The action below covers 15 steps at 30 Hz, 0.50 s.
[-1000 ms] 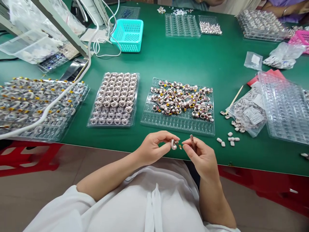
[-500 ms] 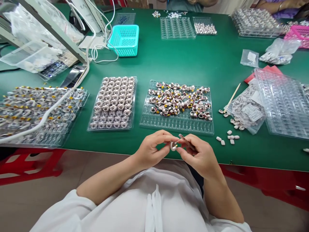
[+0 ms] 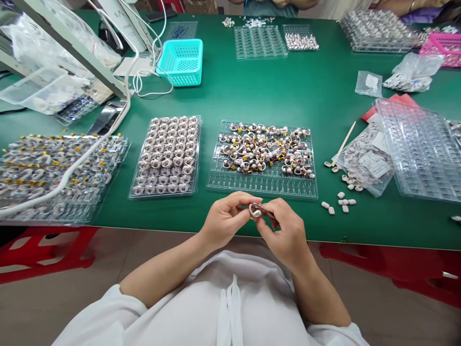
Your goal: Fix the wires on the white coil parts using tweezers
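My left hand (image 3: 225, 217) pinches a small pale ring-shaped part (image 3: 254, 209) at the table's near edge. My right hand (image 3: 284, 230) is closed on thin tweezers (image 3: 267, 212), whose tip touches that part. Both hands meet just in front of a clear tray (image 3: 262, 183) piled with loose pale parts carrying yellow tabs. To its left a second clear tray (image 3: 166, 156) holds the same parts in neat rows.
A stack of filled trays (image 3: 54, 173) crossed by a white cable lies far left. Small white caps (image 3: 342, 202), a bag of parts (image 3: 365, 161), a wooden stick (image 3: 344, 142) and empty trays (image 3: 421, 149) are right. A teal basket (image 3: 181, 61) stands behind. Other people sit across the table.
My right hand has closed in on the left, bringing the tweezers down from upright onto the ring part. The camera view has shifted slightly.
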Tool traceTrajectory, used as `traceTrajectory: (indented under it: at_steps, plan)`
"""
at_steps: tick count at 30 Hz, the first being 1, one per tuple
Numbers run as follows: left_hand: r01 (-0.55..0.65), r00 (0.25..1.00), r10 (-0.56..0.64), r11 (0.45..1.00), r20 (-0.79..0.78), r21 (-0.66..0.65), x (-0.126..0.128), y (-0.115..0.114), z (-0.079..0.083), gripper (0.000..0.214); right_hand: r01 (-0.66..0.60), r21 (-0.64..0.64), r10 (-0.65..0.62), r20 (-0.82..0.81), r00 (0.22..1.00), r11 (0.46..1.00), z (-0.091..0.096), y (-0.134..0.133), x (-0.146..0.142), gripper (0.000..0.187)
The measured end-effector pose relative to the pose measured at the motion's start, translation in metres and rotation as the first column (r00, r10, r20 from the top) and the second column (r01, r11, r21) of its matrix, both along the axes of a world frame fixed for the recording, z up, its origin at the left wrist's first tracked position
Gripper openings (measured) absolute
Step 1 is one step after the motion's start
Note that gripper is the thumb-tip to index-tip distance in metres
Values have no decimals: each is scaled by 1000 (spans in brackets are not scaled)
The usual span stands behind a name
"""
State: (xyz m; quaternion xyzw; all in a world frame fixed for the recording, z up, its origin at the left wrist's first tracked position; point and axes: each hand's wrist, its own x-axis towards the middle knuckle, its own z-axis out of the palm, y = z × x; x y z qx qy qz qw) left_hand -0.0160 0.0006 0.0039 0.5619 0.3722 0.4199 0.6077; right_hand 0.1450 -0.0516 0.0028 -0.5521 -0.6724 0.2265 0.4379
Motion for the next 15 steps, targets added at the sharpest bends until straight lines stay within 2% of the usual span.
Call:
traceTrajectory:
  at_steps: [3,7,9,12,15]
  plan:
    - [-4,1000,4,1000,3,-3,0,-1,-2,10,23,27,-24,29,999,999,-2,0,-2,11]
    - [-10,998,10,1000,55,17,1,-3,-4,10,-6,-72,4,-30,1000,997,0,-1,0,15]
    - [-5,996,3,1000,86,22,0,-4,-4,12,-34,-159,16,-115,993,987,1,-3,3,13]
    - [-2,995,-4,999,102,55,-3,-5,-4,19,-51,-312,-43,-289,956,949,2,-5,8,13]
    - [0,998,-11,984,58,181,-6,-7,-5,26,-120,-440,-117,-475,872,890,-1,-5,11,20]
